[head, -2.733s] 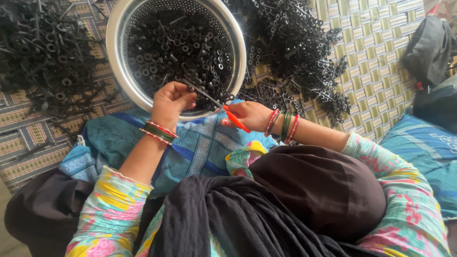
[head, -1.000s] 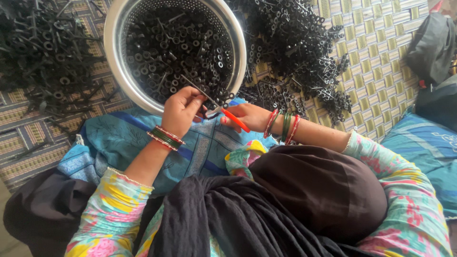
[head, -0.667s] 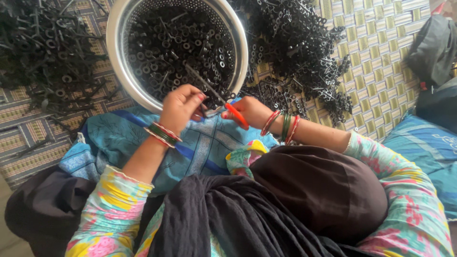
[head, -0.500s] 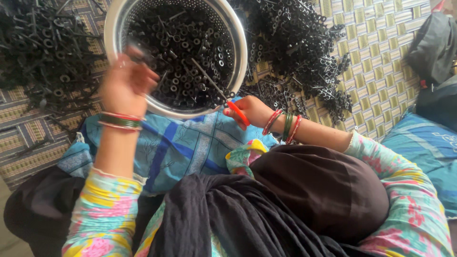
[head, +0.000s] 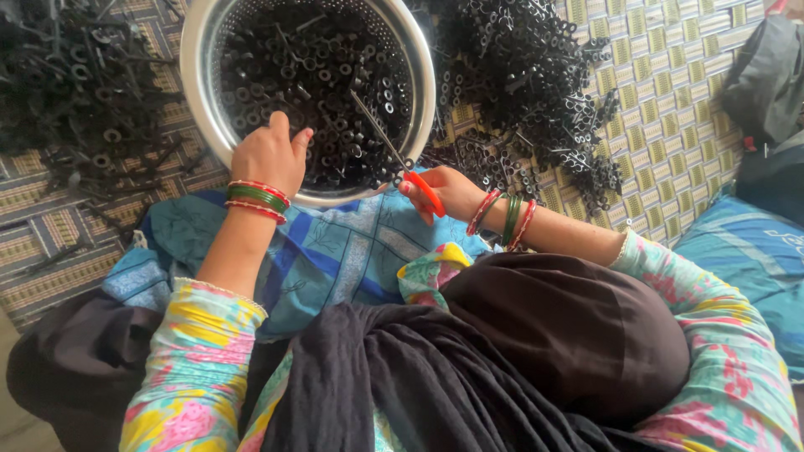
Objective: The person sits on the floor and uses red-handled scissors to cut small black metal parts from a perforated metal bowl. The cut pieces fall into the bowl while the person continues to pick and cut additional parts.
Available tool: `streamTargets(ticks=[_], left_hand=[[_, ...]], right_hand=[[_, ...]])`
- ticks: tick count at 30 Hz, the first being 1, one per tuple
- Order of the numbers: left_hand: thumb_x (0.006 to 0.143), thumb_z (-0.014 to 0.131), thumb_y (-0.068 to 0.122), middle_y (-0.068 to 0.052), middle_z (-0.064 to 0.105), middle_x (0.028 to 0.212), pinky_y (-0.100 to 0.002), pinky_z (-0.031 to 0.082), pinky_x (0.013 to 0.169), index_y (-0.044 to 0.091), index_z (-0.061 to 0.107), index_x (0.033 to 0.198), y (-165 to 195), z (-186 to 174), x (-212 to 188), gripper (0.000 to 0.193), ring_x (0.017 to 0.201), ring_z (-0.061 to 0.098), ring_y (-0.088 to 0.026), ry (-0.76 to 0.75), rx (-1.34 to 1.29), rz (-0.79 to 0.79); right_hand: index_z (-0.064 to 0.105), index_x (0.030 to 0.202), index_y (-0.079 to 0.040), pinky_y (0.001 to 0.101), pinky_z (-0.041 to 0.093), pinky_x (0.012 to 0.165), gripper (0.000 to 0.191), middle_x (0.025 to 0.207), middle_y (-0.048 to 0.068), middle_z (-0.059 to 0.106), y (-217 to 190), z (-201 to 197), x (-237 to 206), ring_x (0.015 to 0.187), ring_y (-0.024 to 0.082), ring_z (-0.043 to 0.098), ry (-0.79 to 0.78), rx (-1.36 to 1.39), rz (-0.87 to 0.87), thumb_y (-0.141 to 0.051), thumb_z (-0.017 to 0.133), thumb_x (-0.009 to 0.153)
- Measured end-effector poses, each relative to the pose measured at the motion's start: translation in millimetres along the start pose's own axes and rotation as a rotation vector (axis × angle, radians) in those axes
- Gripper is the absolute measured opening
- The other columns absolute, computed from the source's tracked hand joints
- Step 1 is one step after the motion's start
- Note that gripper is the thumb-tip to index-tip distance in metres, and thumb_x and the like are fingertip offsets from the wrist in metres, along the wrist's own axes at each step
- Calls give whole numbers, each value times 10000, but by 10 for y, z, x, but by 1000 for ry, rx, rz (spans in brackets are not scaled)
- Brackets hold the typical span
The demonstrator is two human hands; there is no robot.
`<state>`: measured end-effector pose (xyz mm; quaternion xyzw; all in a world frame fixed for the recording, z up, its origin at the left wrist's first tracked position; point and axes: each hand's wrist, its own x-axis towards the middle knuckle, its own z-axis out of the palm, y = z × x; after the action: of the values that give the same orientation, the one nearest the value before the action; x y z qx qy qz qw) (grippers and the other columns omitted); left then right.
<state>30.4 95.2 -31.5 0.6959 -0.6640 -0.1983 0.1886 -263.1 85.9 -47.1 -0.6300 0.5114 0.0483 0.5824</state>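
A steel colander bowl (head: 194, 100) sits in front of me, filled with small black plastic rings and sticks (head: 310, 75). My left hand (head: 268, 155) rests at its near rim, fingers curled down into the black pieces; its grip is hidden. My right hand (head: 448, 191) holds red-handled scissors (head: 392, 151) just outside the near right rim, with the blades pointing up and left over the bowl. Both wrists wear red and green bangles.
Heaps of black plastic parts lie on the woven mat (head: 678, 92), one on the left (head: 67, 84) and one on the right (head: 523, 67). A blue cloth (head: 335, 251) covers my lap. A dark bag (head: 766, 84) and blue cushion (head: 745, 259) lie at right.
My left hand swung out to the left away from the bowl, then came back to the bowl's near rim. The right hand with the scissors stayed in place.
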Motion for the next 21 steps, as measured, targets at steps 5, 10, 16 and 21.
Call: streamTargets(ticks=[5, 10, 16, 21], left_hand=[[1014, 727, 330, -213, 701, 798, -524, 545, 673, 70, 573, 913, -120, -67, -57, 319, 765, 685, -422, -30, -49, -36], [900, 744, 64, -150, 698, 817, -479, 546, 659, 10, 549, 1158, -192, -118, -92, 328, 776, 706, -369, 170, -423, 59], [930, 555, -69, -73, 664, 1026, -359, 647, 805, 61, 600, 1207, -63, 84, -98, 310, 904, 730, -257, -87, -1779, -258], [958, 573, -80, -103, 683, 1031, -391, 652, 854, 25, 622, 1122, 3, 264, -170, 201, 963, 750, -279, -110, -2105, -408]], right_hand=[[637, 696, -99, 258, 470, 598, 586, 591, -10, 652, -39, 5, 17, 590, 68, 600, -9, 16, -17, -595, 528, 989], [632, 705, -86, 262, 462, 598, 574, 597, -11, 650, -105, 22, 18, 604, 66, 601, -10, 15, 8, -570, 542, 1000], [660, 804, -82, 321, 504, 586, 509, 650, 5, 680, -266, 15, -42, 602, 113, 631, 58, -201, -11, -559, 572, 961], [659, 891, -84, 427, 521, 621, 505, 691, 72, 674, -324, 11, -64, 661, 269, 693, 141, -490, -160, -588, 623, 915]])
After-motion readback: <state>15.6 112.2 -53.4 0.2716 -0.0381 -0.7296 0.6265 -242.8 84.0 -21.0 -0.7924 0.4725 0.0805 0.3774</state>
